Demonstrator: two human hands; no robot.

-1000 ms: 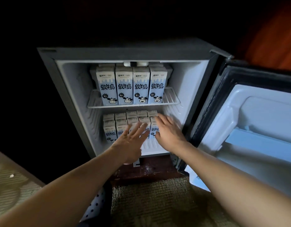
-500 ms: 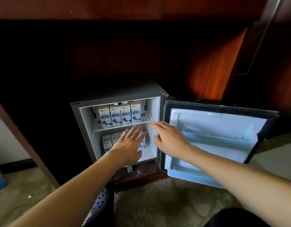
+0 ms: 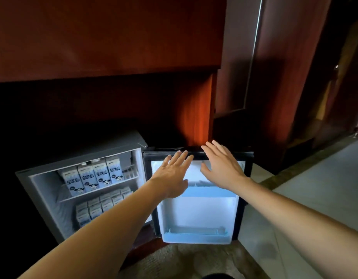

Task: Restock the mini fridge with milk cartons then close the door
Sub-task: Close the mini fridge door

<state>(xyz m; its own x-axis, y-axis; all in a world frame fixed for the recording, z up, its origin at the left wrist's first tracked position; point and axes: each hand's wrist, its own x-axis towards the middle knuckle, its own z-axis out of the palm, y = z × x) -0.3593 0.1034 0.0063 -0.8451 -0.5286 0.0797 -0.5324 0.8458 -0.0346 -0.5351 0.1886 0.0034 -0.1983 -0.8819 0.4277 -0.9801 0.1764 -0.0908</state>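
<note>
Dark red-brown wooden cabinetry (image 3: 105,37) is filling the upper part of my view, with a shadowed recess (image 3: 73,105) beneath it. A lit orange-red wood panel (image 3: 196,117) is standing upright at the recess's right side. A patterned carpet (image 3: 184,262) is lying below me. A pale tiled floor (image 3: 314,198) is running along my right, bordered by a darker strip.

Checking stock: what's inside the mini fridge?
Mini fridge: four upright milk cartons on the wire shelf, smaller cartons packed below. The left forearm hides the front of the lower row.
</note>
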